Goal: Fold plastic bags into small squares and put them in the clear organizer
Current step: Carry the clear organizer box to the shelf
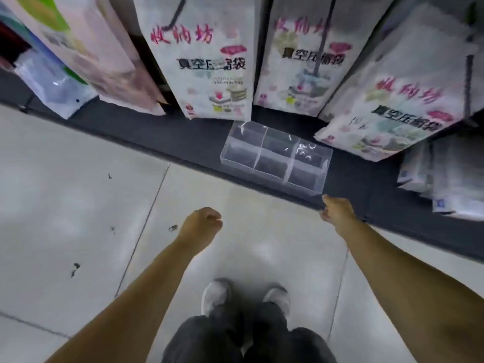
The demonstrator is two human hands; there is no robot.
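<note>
left hand (203, 224) was centre frame, fingers curled on nothing | right hand (337, 213) was just below clear organizer (303, 188), finger spread untellable

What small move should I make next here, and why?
Probably ease the right hand forward to grip the near corner of the clear six-compartment plastic organizer. That hand is just short of it, its compartments look empty, the left hand is a fist showing no bag, and the organizer sits tucked under hanging printed packages.
</note>
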